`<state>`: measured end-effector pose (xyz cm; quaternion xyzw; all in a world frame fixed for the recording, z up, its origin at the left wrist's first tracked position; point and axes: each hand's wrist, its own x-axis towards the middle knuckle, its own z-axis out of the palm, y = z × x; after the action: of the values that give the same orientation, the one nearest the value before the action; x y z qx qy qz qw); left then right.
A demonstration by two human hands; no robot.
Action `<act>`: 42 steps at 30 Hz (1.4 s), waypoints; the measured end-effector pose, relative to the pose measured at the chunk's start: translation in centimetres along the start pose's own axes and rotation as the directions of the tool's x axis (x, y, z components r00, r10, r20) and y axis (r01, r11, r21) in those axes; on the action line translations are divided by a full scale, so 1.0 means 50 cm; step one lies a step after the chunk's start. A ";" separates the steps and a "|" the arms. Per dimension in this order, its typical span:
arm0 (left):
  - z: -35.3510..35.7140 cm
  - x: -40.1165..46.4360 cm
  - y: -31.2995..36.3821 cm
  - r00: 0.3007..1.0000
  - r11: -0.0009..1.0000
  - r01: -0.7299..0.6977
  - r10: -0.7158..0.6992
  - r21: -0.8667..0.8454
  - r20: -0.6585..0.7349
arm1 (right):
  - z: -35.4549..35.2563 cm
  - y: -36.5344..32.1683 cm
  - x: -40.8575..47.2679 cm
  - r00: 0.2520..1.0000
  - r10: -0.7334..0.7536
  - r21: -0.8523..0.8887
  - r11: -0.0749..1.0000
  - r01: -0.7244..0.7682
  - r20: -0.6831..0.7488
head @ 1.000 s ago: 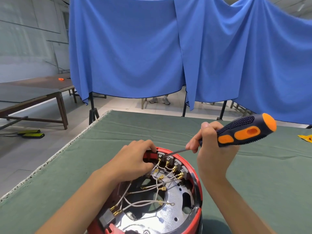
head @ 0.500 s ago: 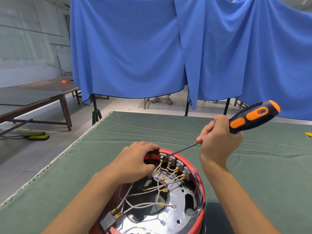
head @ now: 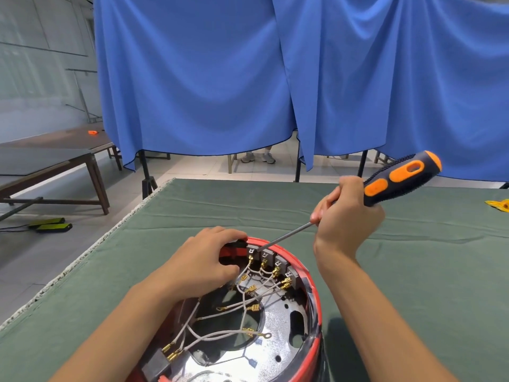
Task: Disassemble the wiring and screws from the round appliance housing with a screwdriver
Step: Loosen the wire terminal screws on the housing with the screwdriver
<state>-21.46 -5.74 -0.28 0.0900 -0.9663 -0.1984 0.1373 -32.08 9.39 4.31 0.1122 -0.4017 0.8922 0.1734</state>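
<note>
Hanging across the far side, at twelve o'clock, blue drapes [head: 192, 78] close off the room. Below them lies the bench [head: 413, 271] under green cloth, with a yellow scrap [head: 500, 204] at its three o'clock edge. At six o'clock on the bench stands the round red housing [head: 308, 277], open side up, showing a silvery plate [head: 275, 351] inside. Of the hands, the left hand [head: 201, 267] curls over the rim at the housing's eleven o'clock, fingers clasping it. The right hand [head: 347, 213] is clenched round the screwdriver [head: 399, 179] (black and orange handle up toward two o'clock), whose tip meets the grey terminal blocks [head: 271, 256] at the housing's twelve o'clock. White wires [head: 217, 336] with brass lugs run from the blocks across the plate.
</note>
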 end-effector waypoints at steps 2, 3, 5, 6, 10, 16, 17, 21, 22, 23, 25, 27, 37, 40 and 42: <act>0.000 0.000 0.000 1.000 1.000 0.002 -0.002 -0.004 0.000 | 0.007 -0.006 -0.014 0.998 -0.051 0.005 0.999 0.051 0.047; 0.000 -0.001 0.000 1.000 1.000 0.003 -0.003 -0.007 0.000 | 0.010 -0.009 -0.020 0.995 -0.072 0.006 0.997 0.072 0.070; -0.001 -0.002 0.001 1.000 1.000 0.006 -0.006 -0.014 0.002 | 0.011 -0.012 -0.030 0.990 -0.098 0.002 0.995 0.098 0.102; -0.001 -0.002 0.001 1.000 1.000 0.008 -0.008 -0.019 0.004 | 0.011 -0.013 -0.034 0.988 -0.106 0.000 0.994 0.106 0.110; -0.001 -0.003 0.003 1.000 1.000 0.015 -0.015 -0.023 0.011 | 0.011 -0.015 -0.042 0.983 -0.128 -0.006 0.991 0.130 0.134; -0.002 -0.003 0.006 1.000 0.999 0.023 -0.023 -0.022 0.015 | 0.006 -0.011 -0.039 0.986 -0.121 -0.020 0.992 0.124 0.117; -0.002 -0.003 0.006 1.000 0.999 0.024 -0.023 -0.022 0.018 | 0.004 -0.010 -0.035 0.990 -0.105 -0.021 0.994 0.107 0.097; -0.002 -0.002 0.003 0.999 1.000 0.026 -0.026 -0.018 0.022 | -0.002 -0.004 -0.019 0.998 -0.045 -0.018 0.999 0.045 0.032; -0.002 -0.002 0.003 0.999 0.999 0.026 -0.026 -0.018 0.022 | -0.003 -0.001 -0.015 0.999 -0.040 -0.018 0.999 0.040 0.023; -0.002 -0.001 0.003 0.999 0.999 0.026 -0.025 -0.020 0.022 | -0.004 0.001 -0.012 0.999 -0.031 -0.015 0.999 0.031 0.014; -0.001 -0.001 0.002 1.000 0.999 0.024 -0.023 -0.028 0.018 | -0.006 0.005 -0.004 1.000 -0.001 -0.003 1.000 0.001 -0.010; 0.001 -0.001 0.000 1.000 0.999 0.025 -0.025 -0.032 0.014 | -0.010 0.007 0.007 0.999 0.037 0.002 0.999 -0.037 -0.034; 0.001 0.001 -0.005 1.000 0.998 0.014 -0.013 -0.056 0.026 | -0.014 0.048 0.007 0.969 0.214 -0.020 0.976 -0.218 -0.121; 0.002 0.000 -0.005 1.000 0.997 0.013 -0.011 -0.075 0.028 | -0.005 0.022 0.008 0.985 0.165 0.014 0.986 -0.165 -0.044; 0.000 0.000 -0.005 1.000 0.994 0.013 -0.011 -0.107 0.023 | 0.001 0.004 0.005 0.993 0.120 0.039 0.992 -0.120 -0.006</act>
<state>-21.43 -5.96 -0.38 0.0862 -0.9552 -0.2516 0.1301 -32.41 9.29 4.28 0.0873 -0.3896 0.9091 0.1190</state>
